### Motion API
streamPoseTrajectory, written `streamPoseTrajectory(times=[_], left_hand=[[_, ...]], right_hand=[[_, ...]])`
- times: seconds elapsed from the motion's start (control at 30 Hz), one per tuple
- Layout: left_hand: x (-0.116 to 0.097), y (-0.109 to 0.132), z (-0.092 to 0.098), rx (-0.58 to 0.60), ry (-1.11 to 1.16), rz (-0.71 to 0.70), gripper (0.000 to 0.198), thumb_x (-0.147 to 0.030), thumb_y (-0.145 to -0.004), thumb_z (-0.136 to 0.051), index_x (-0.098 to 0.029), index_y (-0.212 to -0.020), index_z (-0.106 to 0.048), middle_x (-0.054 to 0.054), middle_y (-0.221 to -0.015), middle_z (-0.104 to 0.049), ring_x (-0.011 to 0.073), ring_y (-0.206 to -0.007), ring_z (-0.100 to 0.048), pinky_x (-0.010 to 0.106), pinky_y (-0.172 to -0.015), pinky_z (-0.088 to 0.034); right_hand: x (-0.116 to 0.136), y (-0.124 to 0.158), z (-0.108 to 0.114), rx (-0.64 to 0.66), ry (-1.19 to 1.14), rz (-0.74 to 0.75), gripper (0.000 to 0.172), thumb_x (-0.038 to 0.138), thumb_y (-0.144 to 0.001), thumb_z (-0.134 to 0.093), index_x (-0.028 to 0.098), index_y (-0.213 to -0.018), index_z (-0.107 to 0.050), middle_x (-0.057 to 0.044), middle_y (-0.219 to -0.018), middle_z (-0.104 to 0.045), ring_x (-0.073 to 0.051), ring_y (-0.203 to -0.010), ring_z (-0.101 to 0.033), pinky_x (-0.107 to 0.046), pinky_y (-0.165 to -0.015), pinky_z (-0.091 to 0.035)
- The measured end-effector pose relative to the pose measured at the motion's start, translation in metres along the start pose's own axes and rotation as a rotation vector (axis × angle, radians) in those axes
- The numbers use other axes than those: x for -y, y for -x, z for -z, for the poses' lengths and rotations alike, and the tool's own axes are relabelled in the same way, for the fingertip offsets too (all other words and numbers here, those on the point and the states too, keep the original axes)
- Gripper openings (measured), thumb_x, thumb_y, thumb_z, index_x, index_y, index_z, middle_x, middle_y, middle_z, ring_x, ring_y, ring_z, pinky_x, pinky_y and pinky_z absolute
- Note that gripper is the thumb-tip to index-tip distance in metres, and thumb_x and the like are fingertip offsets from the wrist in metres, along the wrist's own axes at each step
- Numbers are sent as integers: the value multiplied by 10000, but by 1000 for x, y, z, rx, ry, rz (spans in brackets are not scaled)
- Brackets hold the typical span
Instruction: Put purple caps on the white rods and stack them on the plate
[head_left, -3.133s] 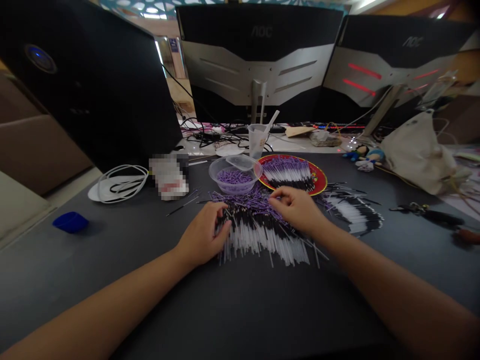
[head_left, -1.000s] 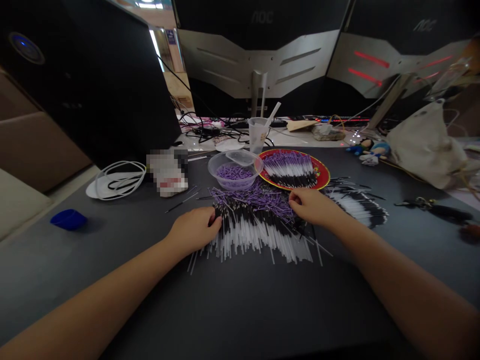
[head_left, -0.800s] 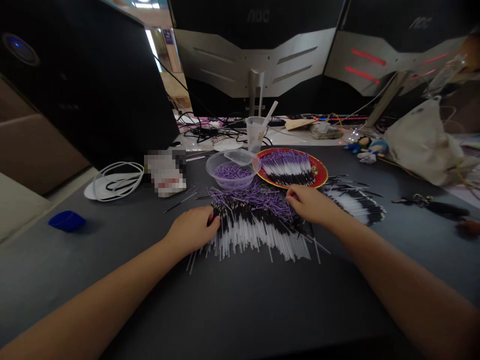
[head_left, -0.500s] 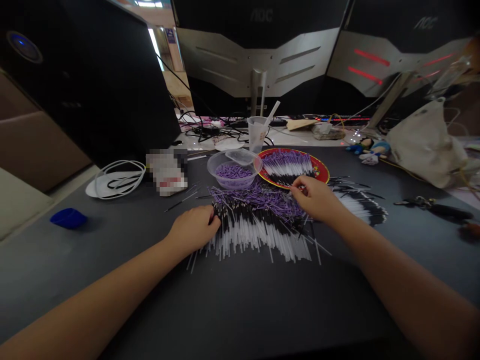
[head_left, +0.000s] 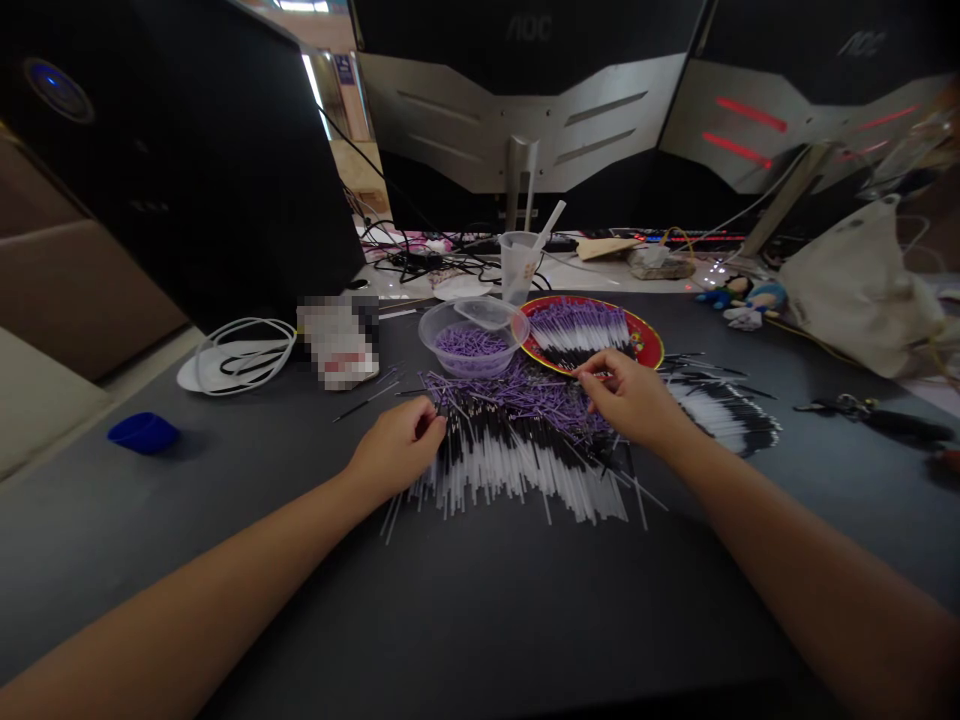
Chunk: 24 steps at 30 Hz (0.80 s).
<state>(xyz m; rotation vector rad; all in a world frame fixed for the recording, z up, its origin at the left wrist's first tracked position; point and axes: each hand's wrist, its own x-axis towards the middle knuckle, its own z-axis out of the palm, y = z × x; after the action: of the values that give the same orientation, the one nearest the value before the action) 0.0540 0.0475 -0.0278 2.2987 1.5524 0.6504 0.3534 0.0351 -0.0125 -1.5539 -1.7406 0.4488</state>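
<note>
Purple-tipped plastic rods (head_left: 517,450) in a heap between left hand (head_left: 395,450) and right hand (head_left: 632,400)

I'm watching a striped spread here: the long thin rods in the heap (head_left: 517,450) run in bands, purple tips, then black, then frosted white ends. Behind them, the round red plate with a gold patterned rim (head_left: 651,342) holds the same purple, white and black bands. The clear plastic bowl (head_left: 451,352) shows a pile of short purple pieces (head_left: 471,343). Off left sits a cobalt-blue plastic cup (head_left: 142,433). Up top, the black-and-silver monitor back (head_left: 795,130) glows with red stripes (head_left: 750,113).
</note>
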Motion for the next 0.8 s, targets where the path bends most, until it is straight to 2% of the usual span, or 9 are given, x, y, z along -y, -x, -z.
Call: streamPoseTrajectory(times=[0.23,0.4,0.63,0.8], left_hand=[[-1,3,-1,-31,123,-149,210,-304,-845,-442,-171,-682,-446,-41,-596,-440,98,-551,-398,218,-527,-313],[-3,7,-2,-21,110,-237,199,-291,-852,-452,-170,-695,-454,-40,-604,-451,94,-544,-395,220,-524,-310],[-4,7,-2,-4,110,-265,192,-280,-865,-448,-168,-709,-459,-40,-616,-457,89,-548,-402,213,-524,-320],[-3,9,-3,-29,129,-240,157,-290,-886,-436,-172,-790,-478,-55,-611,-474,77,-524,-408,206,-527,-331]], right_hand=[[-3,-1,-6,9,-130,37,125,332,-848,-512,208,-846,-497,-9,-691,-600,-146,-527,-599,-264,-488,-425],[-4,-1,-16,57,-251,16,141,302,-826,-535,212,-925,-493,-23,-816,-576,-120,-536,-564,-267,-478,-455],[0,4,-22,101,-196,37,182,301,-817,-556,211,-975,-567,-26,-823,-590,-104,-549,-509,-263,-491,-434],[8,5,-21,131,-368,-47,184,243,-856,-466,206,-1027,-524,-26,-837,-591,-76,-467,-489,-251,-428,-429]])
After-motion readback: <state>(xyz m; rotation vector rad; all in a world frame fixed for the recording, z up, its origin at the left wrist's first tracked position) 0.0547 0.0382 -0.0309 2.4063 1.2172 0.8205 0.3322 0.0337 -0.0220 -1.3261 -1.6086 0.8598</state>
